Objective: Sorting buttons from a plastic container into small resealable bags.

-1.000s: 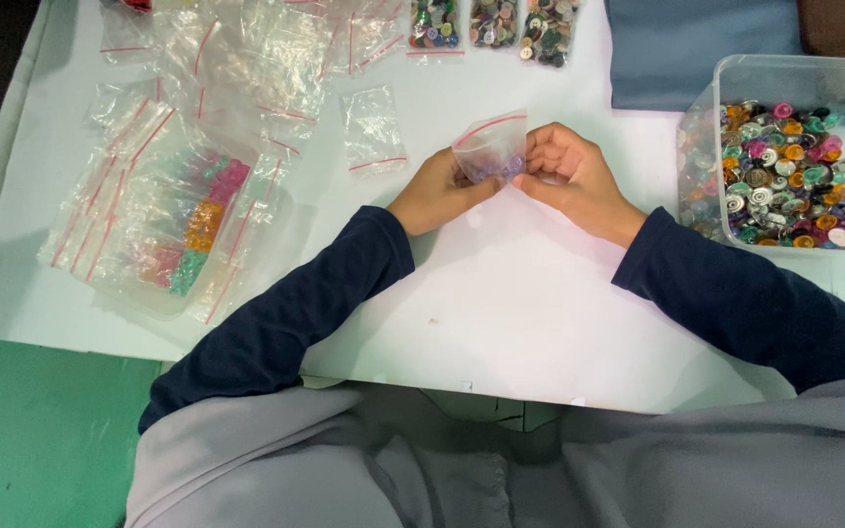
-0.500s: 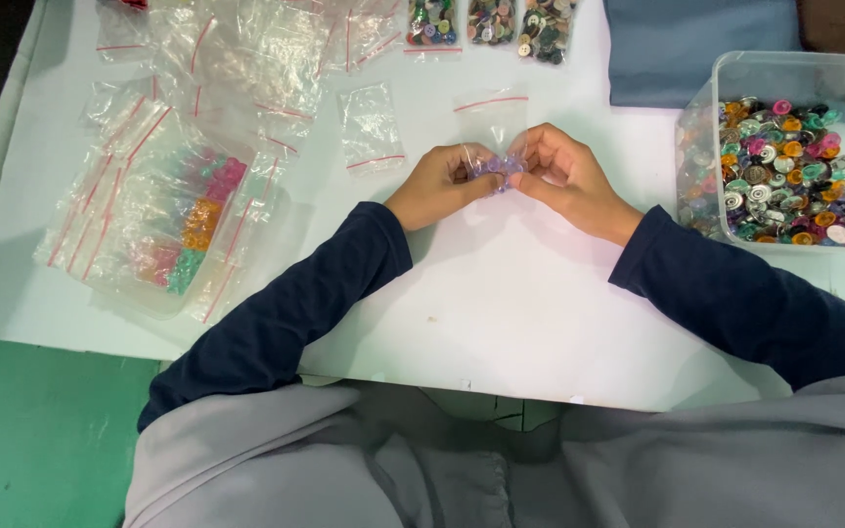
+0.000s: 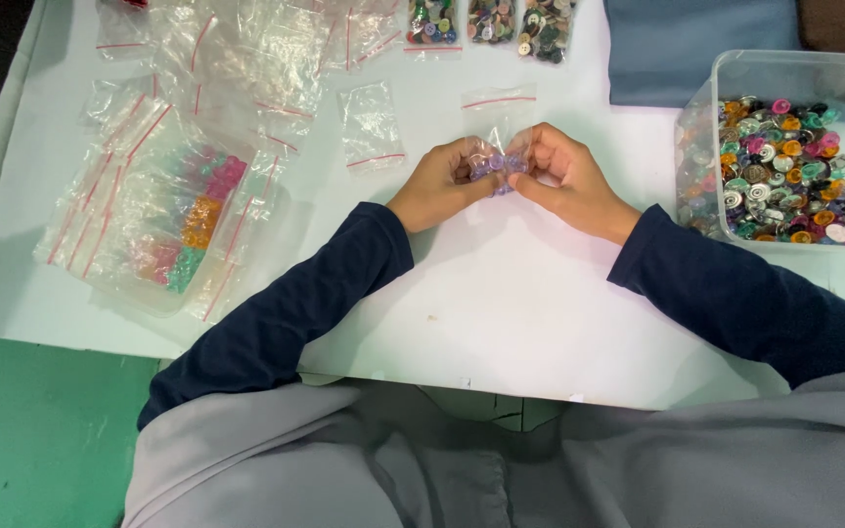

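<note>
From far away I saw a pile of clear bags [image 3: 163,210] on the left of the white table [image 3: 501,323], then my left hand [image 3: 439,183] and right hand [image 3: 564,176], fingers pinched close together on a little bag of purple buttons [image 3: 497,164] held between them in the middle, and a tub of buttons [image 3: 784,166] on the right. I thought it best to keep the bag's top up and pinch gently so no buttons fell out. A moment before, the bag stood taller above my fingers; now it was squeezed down small.
</note>
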